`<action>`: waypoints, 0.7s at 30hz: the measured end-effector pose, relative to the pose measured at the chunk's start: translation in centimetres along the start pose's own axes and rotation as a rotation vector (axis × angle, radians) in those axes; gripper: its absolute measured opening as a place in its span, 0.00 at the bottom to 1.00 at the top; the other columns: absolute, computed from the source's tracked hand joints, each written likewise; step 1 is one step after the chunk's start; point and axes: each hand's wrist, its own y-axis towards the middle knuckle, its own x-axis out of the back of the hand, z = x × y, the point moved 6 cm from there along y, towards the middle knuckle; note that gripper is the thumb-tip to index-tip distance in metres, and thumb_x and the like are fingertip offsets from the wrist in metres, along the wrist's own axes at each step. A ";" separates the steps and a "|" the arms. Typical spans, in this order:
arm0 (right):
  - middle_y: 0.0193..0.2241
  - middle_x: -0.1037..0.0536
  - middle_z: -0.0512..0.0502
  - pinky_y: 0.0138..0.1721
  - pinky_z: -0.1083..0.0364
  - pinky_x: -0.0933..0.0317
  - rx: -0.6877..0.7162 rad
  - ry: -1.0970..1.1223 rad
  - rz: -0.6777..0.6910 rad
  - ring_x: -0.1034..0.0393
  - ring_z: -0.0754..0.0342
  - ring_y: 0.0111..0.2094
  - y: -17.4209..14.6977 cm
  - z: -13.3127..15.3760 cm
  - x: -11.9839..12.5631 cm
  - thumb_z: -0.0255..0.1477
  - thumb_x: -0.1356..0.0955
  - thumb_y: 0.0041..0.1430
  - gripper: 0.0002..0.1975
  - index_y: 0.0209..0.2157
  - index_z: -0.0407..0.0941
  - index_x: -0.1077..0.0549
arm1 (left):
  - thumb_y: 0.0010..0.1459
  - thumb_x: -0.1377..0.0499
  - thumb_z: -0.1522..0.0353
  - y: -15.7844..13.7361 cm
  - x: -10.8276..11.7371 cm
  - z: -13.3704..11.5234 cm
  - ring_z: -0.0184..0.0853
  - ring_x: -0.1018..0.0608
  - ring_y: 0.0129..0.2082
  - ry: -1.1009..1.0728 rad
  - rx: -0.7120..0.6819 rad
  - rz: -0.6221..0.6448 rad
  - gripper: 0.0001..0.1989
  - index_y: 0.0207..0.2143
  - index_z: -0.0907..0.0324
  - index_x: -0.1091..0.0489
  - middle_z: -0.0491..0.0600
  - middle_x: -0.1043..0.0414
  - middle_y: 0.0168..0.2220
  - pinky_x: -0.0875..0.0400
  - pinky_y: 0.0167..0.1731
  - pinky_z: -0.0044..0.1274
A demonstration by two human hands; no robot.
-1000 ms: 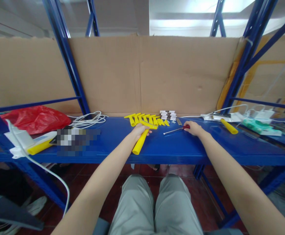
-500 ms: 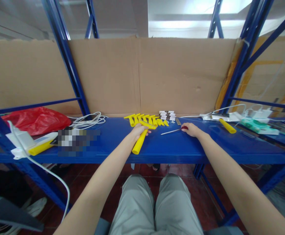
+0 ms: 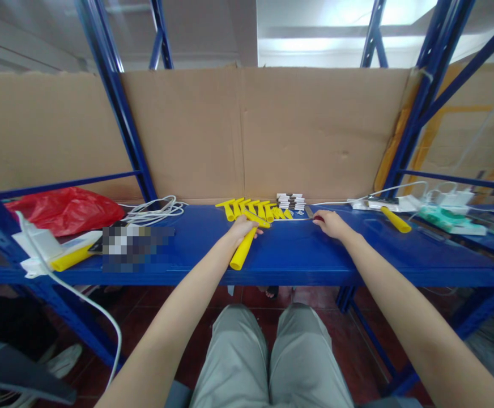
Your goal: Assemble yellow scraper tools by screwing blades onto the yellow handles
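A: Left hand (image 3: 242, 228)?
B: Closed. One yellow T-shaped tool (image 3: 243, 250) is gripped in the fingers near the joint of handle and head. The handle is angled down toward the front edge of the blue shelf (image 3: 298, 252).
A: Right hand (image 3: 332, 224)?
B: Fingers curled and closed on a screwdriver (image 3: 292, 220). The handle is mostly covered by the fingers; the thin shaft is pointed left, toward the head of the yellow tool. Whether the head is touched by the tip cannot be told.
A: Items laid behind the hands?
B: Yellow T-shaped pieces (image 3: 230, 212), set side by side in a row; small yellow pieces (image 3: 280, 213), at the right end of that row; white packets (image 3: 290, 200), stacked; one flat metal strip (image 3: 309, 211), just beside the right fingertips.
A: Outer stock?
B: At left, a red bag (image 3: 71, 212) and a coiled white cable (image 3: 156, 212). At right, one yellow handle (image 3: 395, 220), lying aslant. The back is lined by cardboard (image 3: 242, 136).
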 end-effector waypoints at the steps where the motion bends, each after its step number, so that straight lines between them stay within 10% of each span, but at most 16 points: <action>1: 0.40 0.22 0.37 0.50 0.43 0.41 0.005 -0.018 -0.006 0.29 0.45 0.43 0.0 0.3 0.1 0.27 0.38 0.61 0.10 0.40 0.43 0.27 | 0.53 0.49 0.84 -0.1 0.0 0.0 0.23 0.28 0.17 0.007 0.000 0.004 0.16 0.44 0.72 0.32 0.61 0.24 0.42 0.40 0.12 0.14; 21: 0.43 0.22 0.37 0.53 0.42 0.46 0.048 -0.157 0.013 0.30 0.45 0.47 -0.2 2.1 -0.1 0.28 0.38 0.62 0.10 0.42 0.43 0.27 | 0.52 0.44 0.82 1.0 0.1 0.8 0.27 0.24 0.20 0.040 0.018 0.015 0.17 0.46 0.70 0.33 0.58 0.23 0.38 0.35 0.15 0.17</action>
